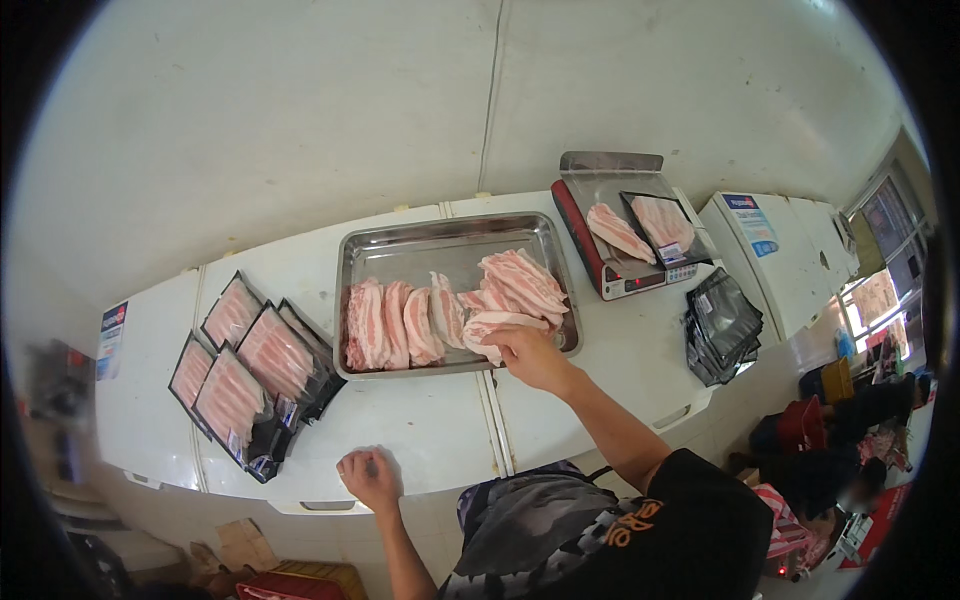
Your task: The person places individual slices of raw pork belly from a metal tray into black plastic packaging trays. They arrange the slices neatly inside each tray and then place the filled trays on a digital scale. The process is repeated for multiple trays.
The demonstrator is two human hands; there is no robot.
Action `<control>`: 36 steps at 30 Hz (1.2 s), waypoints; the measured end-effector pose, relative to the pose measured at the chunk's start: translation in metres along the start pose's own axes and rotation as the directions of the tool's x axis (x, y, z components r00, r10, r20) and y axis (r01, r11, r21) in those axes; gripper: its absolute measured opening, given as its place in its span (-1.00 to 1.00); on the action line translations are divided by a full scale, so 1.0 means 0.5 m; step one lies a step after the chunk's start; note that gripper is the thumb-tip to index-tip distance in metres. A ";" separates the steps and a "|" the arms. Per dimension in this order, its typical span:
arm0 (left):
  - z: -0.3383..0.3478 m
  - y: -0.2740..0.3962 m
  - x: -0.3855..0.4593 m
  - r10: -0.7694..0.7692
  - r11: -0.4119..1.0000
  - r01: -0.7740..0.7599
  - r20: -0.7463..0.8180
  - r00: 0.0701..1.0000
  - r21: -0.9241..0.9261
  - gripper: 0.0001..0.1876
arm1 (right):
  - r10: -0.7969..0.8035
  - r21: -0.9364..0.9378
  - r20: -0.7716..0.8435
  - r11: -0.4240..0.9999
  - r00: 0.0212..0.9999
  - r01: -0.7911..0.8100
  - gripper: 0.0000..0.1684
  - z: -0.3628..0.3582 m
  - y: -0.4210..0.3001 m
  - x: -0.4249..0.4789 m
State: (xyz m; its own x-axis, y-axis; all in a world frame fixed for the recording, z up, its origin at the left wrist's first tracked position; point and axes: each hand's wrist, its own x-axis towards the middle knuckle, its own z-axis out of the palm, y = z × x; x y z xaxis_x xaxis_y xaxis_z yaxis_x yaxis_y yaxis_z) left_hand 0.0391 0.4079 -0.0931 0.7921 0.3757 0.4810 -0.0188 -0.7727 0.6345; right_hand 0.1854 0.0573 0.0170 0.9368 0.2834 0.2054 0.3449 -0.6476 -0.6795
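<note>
My right hand (534, 358) pinches the near end of a pork belly slice (495, 324) at the front right of a steel tray (457, 222). Behind it in the tray lies a larger heap of sliced pork belly (526, 283). Several folded portions of pork belly (388, 324) stand in a row along the tray's left and middle. My left hand (369, 478) is loosely curled near the front edge of the white freezer lid (420, 420), with nothing visible in it. The right fingertips are partly hidden against the meat.
Several black-backed clear packs of sliced meat (251, 367) lie left of the tray. A digital scale (630, 274) at right bears a loose portion of meat (619, 232) and a filled pack (664, 225). Black pouches (721, 322) are stacked beside it. Other people (825, 476) are at far right.
</note>
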 end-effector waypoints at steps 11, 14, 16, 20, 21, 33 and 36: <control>0.000 -0.004 -0.003 -0.022 0.998 0.022 -0.005 1.000 -0.052 -0.85 | 0.179 -0.395 -0.016 0.903 0.984 -0.171 -0.42 -0.111 0.178 0.134; -0.005 -0.004 -0.002 -0.037 0.998 0.036 -0.008 0.999 -0.056 -0.87 | 0.239 -0.438 0.118 0.884 0.964 -0.166 -0.31 -0.116 0.136 0.150; -0.005 0.005 0.002 -0.014 0.999 0.013 -0.012 1.000 -0.050 -0.88 | 0.238 -0.517 0.133 0.845 0.962 -0.138 -0.27 -0.112 0.134 0.148; -0.003 0.004 -0.001 -0.013 0.999 0.013 -0.008 1.000 -0.041 -0.88 | 0.204 -0.572 0.110 0.813 0.973 -0.106 -0.17 -0.092 0.178 0.162; -0.003 0.002 -0.002 -0.018 0.999 0.018 -0.006 1.000 -0.037 -0.88 | 0.209 -0.518 0.104 0.846 0.972 -0.127 -0.15 -0.092 0.188 0.169; -0.012 0.005 0.003 0.006 0.999 -0.006 0.001 1.000 -0.038 -0.92 | 0.390 0.195 -0.158 0.913 0.907 -0.359 -0.58 -0.199 0.270 0.110; -0.012 0.004 0.001 -0.003 0.999 0.003 0.010 1.000 -0.039 -0.91 | -0.062 -0.299 -0.618 0.941 0.784 -0.161 -0.54 -0.306 0.291 0.105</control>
State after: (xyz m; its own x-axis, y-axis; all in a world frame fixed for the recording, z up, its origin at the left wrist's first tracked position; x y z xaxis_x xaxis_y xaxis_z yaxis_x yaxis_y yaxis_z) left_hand 0.0358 0.4093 -0.0881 0.7980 0.3730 0.4734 -0.0403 -0.7507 0.6594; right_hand 0.2941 -0.1304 0.0367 0.7496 -0.1745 0.6385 0.1917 -0.8660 -0.4618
